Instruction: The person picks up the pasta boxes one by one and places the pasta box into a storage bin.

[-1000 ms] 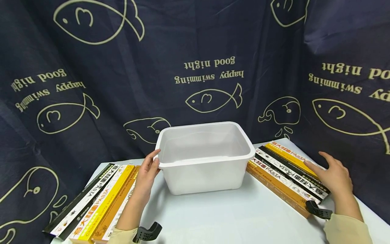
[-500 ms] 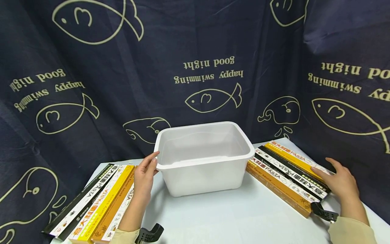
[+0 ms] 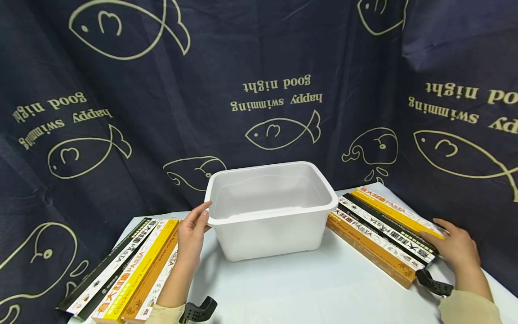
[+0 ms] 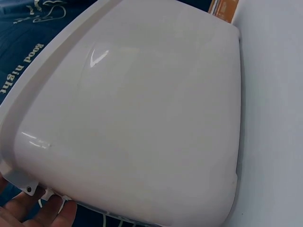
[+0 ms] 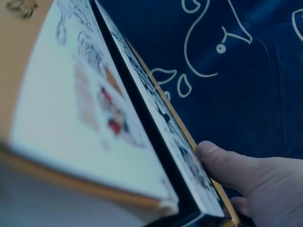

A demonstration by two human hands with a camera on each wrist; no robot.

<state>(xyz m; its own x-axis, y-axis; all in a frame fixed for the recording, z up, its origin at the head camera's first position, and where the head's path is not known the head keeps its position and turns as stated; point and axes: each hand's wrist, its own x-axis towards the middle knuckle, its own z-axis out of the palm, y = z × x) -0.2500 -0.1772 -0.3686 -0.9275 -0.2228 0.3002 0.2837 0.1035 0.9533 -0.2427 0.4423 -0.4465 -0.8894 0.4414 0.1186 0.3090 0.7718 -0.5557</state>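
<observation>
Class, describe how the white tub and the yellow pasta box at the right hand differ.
The white tub is plain, while the yellow box carries printing. The white tub is broad and deep; the yellow box is long and narrow. The left hand touches the white tub's rim, the right hand the yellow box's near end. Both rest on the white table.

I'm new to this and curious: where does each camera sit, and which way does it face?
Head: worn on the head, facing forward and down at the white bin, left pasta boxes, right pasta boxes and fish-print curtain; left hand, right hand and forearms show.
Left wrist: worn there, facing the white bin's outer side; some fingers show, bottom left.
Right wrist: worn there, facing the right pasta boxes and curtain; the thumb and part of the hand show.
Head and left wrist share the white bin.
</observation>
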